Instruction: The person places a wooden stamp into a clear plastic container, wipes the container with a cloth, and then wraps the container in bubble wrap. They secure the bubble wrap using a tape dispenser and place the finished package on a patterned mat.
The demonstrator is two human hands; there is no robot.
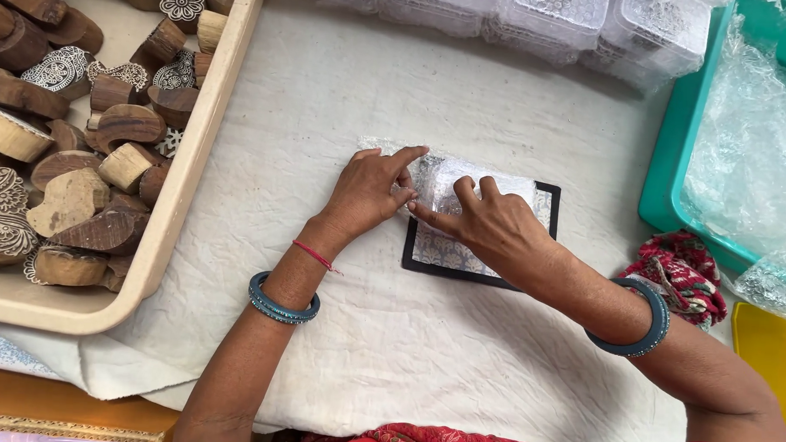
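Note:
A small bundle wrapped in clear bubble wrap point(477, 176) lies on a black-edged patterned card point(546, 209) in the middle of a white cloth point(389, 334). My left hand point(370, 190) presses on the left part of the wrap, its fingers pointing right onto the loose flap. On the right, my right hand point(489, 224) rests with thumb and fingers pinching the wrap against the bundle. Both wrists wear blue bangles. What is inside the wrap is hidden.
A cream tray point(181, 187) full of carved wooden printing blocks fills the left. Clear plastic boxes point(548, 22) line the far edge. A teal tray point(674, 161) holds bubble wrap at right, with a red patterned cloth point(683, 270) and a yellow object point(771, 356) below it.

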